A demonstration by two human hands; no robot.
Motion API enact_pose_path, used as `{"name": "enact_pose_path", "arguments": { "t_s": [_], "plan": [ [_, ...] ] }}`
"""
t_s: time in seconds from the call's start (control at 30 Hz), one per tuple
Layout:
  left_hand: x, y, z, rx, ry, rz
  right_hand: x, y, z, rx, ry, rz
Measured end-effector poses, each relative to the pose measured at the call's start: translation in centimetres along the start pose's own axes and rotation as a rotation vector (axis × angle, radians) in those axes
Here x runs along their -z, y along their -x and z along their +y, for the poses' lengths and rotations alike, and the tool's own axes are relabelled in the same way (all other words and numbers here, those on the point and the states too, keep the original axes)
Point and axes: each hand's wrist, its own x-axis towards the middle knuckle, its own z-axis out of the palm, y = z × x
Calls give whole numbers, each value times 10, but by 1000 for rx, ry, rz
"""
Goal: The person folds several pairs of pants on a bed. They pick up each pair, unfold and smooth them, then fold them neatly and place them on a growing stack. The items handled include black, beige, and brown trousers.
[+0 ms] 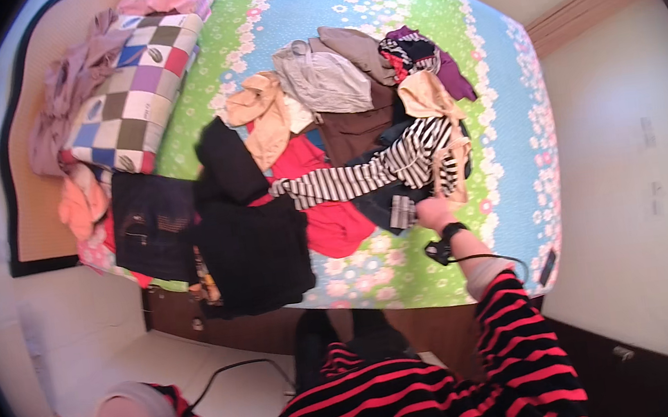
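My right hand (435,214) is at the near right edge of a heap of clothes on the bed, beside a striped cuff (402,212) and a beige cloth strap. Its fingers are partly hidden, so I cannot tell whether they grip the cloth. A black-and-white striped garment (355,180) lies just beyond it, one sleeve stretched left over a red garment (336,227). My left hand is out of view; only the forearm with a black wrist strap shows at the lower left.
Grey garments (325,76), brown trousers (359,131) and a purple garment (454,74) form the far part of the heap. Black folded clothes (253,255) and a dark navy one (153,223) lie left, near a checked quilt (136,95). A dark phone-like object (547,267) rests at the bed's right corner.
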Motion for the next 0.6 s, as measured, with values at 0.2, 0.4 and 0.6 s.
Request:
{"name": "enact_pose_path", "arguments": {
  "t_s": [0.2,0.4,0.6],
  "plan": [
    [4,-5,-20,-34,-21,9,4,9,-16,-103,-41,-109],
    [9,82,-73,422,-256,777,73,-34,-47,51,-398,364],
    [-49,293,-238,1744,-844,-49,109,-117,-54,47,-718,608]
  ]
}}
